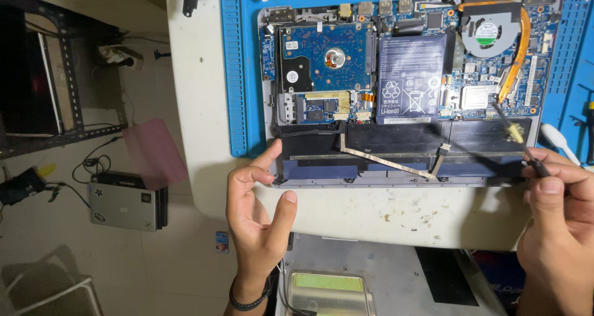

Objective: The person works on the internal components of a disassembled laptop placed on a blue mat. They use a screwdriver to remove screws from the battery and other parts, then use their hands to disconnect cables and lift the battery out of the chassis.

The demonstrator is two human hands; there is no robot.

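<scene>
1. Right hand's [557, 223] grip is pressed together, thumb and fingers pinching a thin black-handled tool [516, 136] whose shaft slants up over the opened grey laptop base [405, 84]; its tip lies near the copper heat pipe [518, 59].
2. Left hand's [257, 211] grip is spread, holding nothing, fingertips touching the laptop's near left corner.
3. The laptop lies bottom-up with its cover off on a blue ribbed work mat [234, 68], its near edge past the mat on the off-white tabletop [346, 211]. A hard drive [327, 56], a dark flat battery [411, 75] and a round fan [489, 33] show inside.
4. Small crumbs of debris speckle the tabletop's near edge.
5. Left of the tabletop, the pale floor [148, 266] carries a closed silver laptop [124, 201], a pink sheet [154, 152], loose cables and a dark metal rack [68, 75].
6. The right hand is cut off by the frame's edge; the tool's tip is too fine to make out, and things at the top edge are only partly seen.
</scene>
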